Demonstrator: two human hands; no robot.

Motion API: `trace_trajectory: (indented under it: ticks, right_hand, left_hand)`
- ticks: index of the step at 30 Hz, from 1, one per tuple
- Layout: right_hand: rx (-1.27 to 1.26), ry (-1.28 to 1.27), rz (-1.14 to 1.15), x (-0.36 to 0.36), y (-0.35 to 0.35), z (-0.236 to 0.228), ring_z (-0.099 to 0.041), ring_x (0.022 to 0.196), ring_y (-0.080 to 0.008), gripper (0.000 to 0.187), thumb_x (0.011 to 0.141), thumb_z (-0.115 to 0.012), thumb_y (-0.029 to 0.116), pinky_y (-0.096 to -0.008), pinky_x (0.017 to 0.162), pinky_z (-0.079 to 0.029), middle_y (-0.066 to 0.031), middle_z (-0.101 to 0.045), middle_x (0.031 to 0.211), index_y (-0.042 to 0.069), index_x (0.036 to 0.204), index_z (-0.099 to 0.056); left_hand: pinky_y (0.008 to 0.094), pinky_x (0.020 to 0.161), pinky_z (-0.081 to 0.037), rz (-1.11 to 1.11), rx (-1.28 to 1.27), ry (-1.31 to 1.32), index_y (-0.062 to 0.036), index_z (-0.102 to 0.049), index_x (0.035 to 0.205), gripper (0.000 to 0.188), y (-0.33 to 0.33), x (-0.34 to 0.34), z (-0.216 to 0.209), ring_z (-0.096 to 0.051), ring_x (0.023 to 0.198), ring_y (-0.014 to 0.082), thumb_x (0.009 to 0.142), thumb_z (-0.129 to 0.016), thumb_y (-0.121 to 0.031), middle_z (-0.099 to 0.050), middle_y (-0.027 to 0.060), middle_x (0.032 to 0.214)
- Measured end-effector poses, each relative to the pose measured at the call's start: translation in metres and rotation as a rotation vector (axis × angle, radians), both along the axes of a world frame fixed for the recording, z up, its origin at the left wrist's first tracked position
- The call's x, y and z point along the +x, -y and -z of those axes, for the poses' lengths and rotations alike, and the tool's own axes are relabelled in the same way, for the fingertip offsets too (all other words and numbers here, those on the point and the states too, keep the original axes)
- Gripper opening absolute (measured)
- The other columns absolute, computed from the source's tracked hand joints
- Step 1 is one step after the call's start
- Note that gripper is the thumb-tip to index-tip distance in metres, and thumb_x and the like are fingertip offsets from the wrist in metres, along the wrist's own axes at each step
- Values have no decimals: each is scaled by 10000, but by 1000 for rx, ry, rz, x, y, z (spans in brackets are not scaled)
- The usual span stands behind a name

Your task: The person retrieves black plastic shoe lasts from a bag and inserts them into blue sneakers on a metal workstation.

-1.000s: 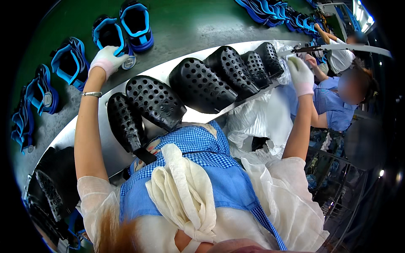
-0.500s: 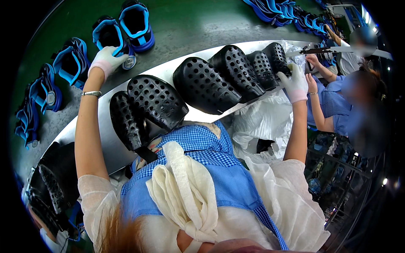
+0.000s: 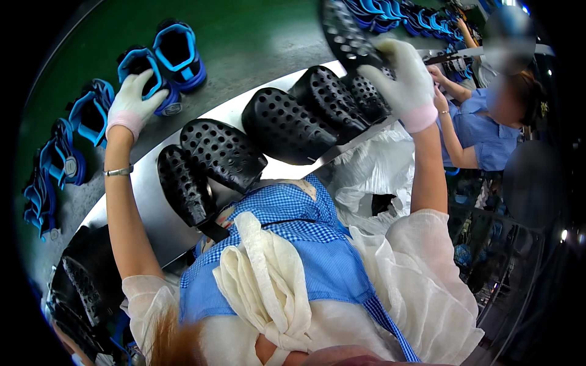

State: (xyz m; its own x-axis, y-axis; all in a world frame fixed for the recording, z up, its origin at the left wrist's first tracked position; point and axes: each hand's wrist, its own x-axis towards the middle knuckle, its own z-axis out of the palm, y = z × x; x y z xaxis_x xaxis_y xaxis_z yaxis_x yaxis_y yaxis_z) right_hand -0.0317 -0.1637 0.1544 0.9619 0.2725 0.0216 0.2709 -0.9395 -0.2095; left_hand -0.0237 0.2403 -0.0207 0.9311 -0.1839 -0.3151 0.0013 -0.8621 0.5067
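Green work surface point(image 3: 244, 36) across the upper left, dull grey toward the near side; pale metal ledge point(image 3: 282, 172) curving alongside. On the green surface, blue-and-black shoes in a loose row at left, openings upward; further shoes point(image 3: 421, 21) closely lined up at upper right. On the ledge, five black perforated shells point(image 3: 287, 125) side by side, holed faces up, some touching. White plastic sheeting point(image 3: 378, 165) just below the ledge at right. Co-worker point(image 3: 482, 134) in blue at far right, well apart from the left-hand row.

Left hand point(image 3: 131, 100), gloved: thumb and fingers spread at the collar of one blue shoe point(image 3: 172, 97), not closed around it. Apparently touching; unable to tell any pressure. Neighbouring shoe point(image 3: 192, 73) just beside, clear of the fingers.

Right hand point(image 3: 406, 79), gloved: gripping a sixth shell point(image 3: 345, 36) between thumb and fingers, held up over the far end of the row. Some motion blur on the shell; unable to confirm clearance from the nearest shell beneath.

Step in hand, as judged: raising one shell with the right hand, left hand posted at the shoe. Next move, as judged: calls for a firm right-hand hold, enough height to avoid knocking the shells below, and a settled left hand for keeping the shoe steady.
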Motion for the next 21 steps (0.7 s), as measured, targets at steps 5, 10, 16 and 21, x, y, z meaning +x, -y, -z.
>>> trace_trajectory:
  ticks: [5, 10, 16, 21]
  right_hand:
    - [105, -71, -234, 6, -60, -6, -599, 846, -269, 388, 688, -746, 252, -352, 758, -487, -97, -599, 927, 74, 1002, -604]
    - [166, -262, -176, -5, -67, -5, -623, 808, -256, 379, 726, -718, 291, -343, 716, -509, -101, -609, 929, 75, 1011, -596]
    - [31, -507, 28, -4, -52, -1, -632, 742, -280, 422, 770, -651, 408, -355, 691, -513, -142, -630, 792, 30, 952, -621]
    - [66, -375, 60, -2, -53, 7, -631, 672, -268, 330, 784, -595, 338, -364, 641, -504, -155, -628, 724, 14, 848, -614]
  left_hand:
    - [321, 930, -444, -52, -1009, -238, -3, -413, 1354, 690, 76, 2, -30, -545, 1132, 214, 838, -658, -390, -504, 152, 1300]
    - [398, 1027, -390, -36, -1872, -816, 6, -280, 1414, 673, 149, -13, -33, -482, 1205, 219, 914, -541, -362, -461, 135, 1342]
    - [376, 951, -448, -194, -1797, -768, 0, -503, 1208, 357, 177, -15, -24, -554, 1070, 174, 951, -521, -247, -583, 88, 1142]
    - [413, 933, -465, -257, -1845, -761, -11, -514, 1186, 340, 191, -11, -25, -558, 1068, 204, 952, -524, -258, -578, 97, 1142]
